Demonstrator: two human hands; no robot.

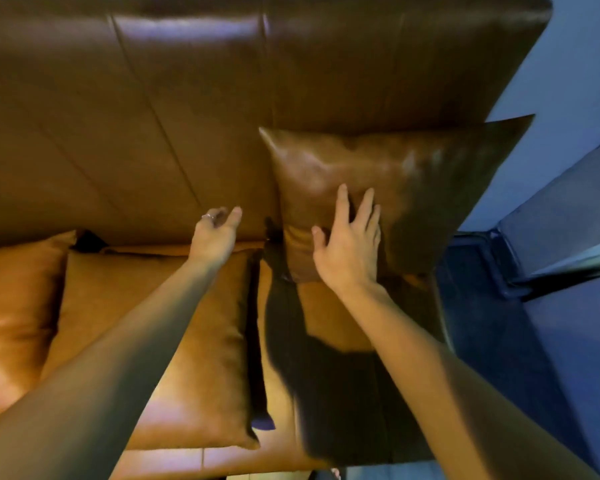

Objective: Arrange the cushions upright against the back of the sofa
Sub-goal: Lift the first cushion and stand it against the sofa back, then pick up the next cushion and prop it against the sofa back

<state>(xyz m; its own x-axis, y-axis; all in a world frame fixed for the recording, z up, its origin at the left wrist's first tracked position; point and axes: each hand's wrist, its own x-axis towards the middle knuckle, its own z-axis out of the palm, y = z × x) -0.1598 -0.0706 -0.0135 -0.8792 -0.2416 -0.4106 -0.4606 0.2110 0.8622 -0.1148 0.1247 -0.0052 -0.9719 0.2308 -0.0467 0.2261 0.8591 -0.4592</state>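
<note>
A brown leather cushion (pixel 406 181) stands upright against the sofa back (pixel 187 98) at the sofa's right end. My right hand (pixel 352 244) rests flat on its front, fingers spread. My left hand (pixel 217 233), with a ring on one finger, hovers just left of that cushion, fingers loosely curled and holding nothing. A second tan cushion (pixel 174 341) lies flat on the seat under my left forearm. A third tan cushion (pixel 14 306) lies flat at the far left, partly cut off by the frame edge.
The sofa seat (pixel 291 427) shows between the flat cushion and the right end. Blue floor (pixel 534 358) and a blue wall (pixel 575 64) lie to the right of the sofa.
</note>
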